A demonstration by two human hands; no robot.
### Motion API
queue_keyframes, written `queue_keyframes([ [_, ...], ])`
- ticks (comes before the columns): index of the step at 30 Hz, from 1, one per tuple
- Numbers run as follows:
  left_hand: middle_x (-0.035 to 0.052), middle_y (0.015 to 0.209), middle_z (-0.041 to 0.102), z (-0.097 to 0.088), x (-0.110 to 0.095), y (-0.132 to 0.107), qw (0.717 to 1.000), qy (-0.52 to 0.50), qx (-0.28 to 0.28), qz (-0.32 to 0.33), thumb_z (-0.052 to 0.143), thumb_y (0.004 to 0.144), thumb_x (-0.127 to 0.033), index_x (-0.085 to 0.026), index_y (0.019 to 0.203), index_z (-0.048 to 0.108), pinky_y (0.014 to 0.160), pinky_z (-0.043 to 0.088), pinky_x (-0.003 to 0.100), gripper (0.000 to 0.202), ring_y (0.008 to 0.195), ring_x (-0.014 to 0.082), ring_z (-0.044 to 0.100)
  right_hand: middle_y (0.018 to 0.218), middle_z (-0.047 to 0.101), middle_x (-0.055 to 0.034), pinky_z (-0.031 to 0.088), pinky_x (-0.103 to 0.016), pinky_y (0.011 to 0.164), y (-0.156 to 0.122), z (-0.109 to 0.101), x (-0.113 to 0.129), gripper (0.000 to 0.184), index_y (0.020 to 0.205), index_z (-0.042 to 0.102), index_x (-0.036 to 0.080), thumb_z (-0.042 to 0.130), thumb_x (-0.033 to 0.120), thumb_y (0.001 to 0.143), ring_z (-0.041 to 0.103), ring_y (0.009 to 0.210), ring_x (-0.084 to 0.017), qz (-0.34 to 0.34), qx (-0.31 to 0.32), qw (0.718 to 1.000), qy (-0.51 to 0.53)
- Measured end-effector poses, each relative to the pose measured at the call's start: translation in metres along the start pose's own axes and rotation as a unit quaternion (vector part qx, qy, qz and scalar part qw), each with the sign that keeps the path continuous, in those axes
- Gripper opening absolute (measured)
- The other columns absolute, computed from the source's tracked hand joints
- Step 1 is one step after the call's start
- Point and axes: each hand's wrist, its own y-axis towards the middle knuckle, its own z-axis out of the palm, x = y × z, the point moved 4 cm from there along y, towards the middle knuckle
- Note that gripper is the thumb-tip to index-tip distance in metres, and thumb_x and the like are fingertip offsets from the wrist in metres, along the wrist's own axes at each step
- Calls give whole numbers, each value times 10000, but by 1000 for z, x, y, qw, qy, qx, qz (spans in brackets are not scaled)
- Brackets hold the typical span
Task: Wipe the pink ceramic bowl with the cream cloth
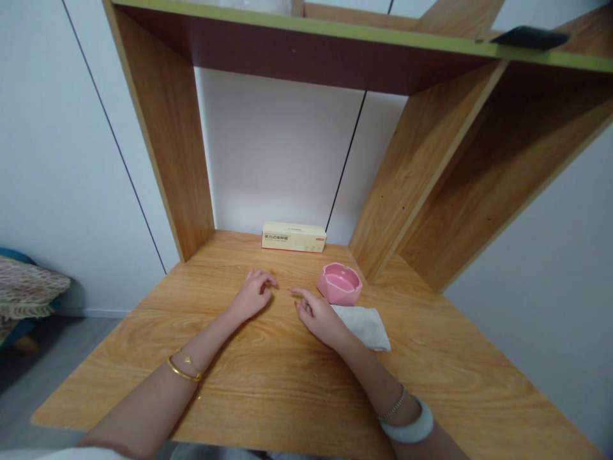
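Observation:
My left hand (253,295) rests on the wooden desk (268,377) with its fingers loosely curled, holding nothing. My right hand (320,315) lies beside it, index finger stretched toward the left hand, also with nothing in it. A pink ashtray-like bowl (339,283) stands just beyond my right hand. A folded white cloth (366,326) lies flat under and to the right of that hand's wrist. A long cream box (294,237) with printed text lies at the back of the desk against the wall.
Upright wooden panels (167,128) flank the desk's back, and a green-edged shelf (335,29) runs overhead with a dark object (529,37) on it. A patterned cushion (26,287) sits at far left near the floor.

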Motion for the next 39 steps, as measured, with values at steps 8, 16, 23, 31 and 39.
queue_keyframes([
  [8, 30, 835, 574, 1, -5, -1, 1000, 9, 18, 14, 394, 638, -47, -183, 812, 575, 840, 358, 366, 285, 843, 189, 493, 1037, 578, -125, 361, -350, 866, 3, -75, -8, 325, 1089, 517, 149, 340, 205, 822, 506, 1002, -220, 61, -170, 963, -199],
  [16, 48, 957, 563, -2, -62, -18, 983, 38, 101, 151, 402, 722, -99, -198, 987, 525, 860, 363, 327, 309, 925, 188, 476, 957, 639, -157, 425, -316, 728, -9, -105, -83, 420, 1035, 574, 109, 436, 418, 786, 592, 882, -253, 313, -102, 928, -174],
  [23, 67, 1158, 488, 14, -122, -35, 949, 73, 145, 271, 492, 777, -265, -214, 1117, 444, 872, 345, 326, 347, 1024, 198, 443, 966, 648, -135, 428, -262, 718, -8, -96, -98, 406, 1069, 559, 99, 400, 355, 797, 606, 863, -196, 309, -119, 932, -149],
  [31, 70, 838, 567, 60, -153, -23, 897, 232, 132, 354, 421, 828, -205, -183, 917, 518, 661, 384, 317, 133, 772, 195, 528, 925, 659, -149, 423, -290, 710, -8, -97, -98, 371, 1038, 593, 113, 408, 252, 749, 602, 878, -235, 313, -131, 927, -162],
  [39, 74, 873, 581, 0, -106, -20, 925, 260, 134, 242, 397, 824, -131, -191, 884, 515, 685, 362, 329, 146, 775, 205, 537, 786, 678, -110, 413, -250, 625, 11, -90, -67, 382, 1049, 597, 125, 351, 203, 767, 617, 781, -204, 278, -132, 942, -130],
])
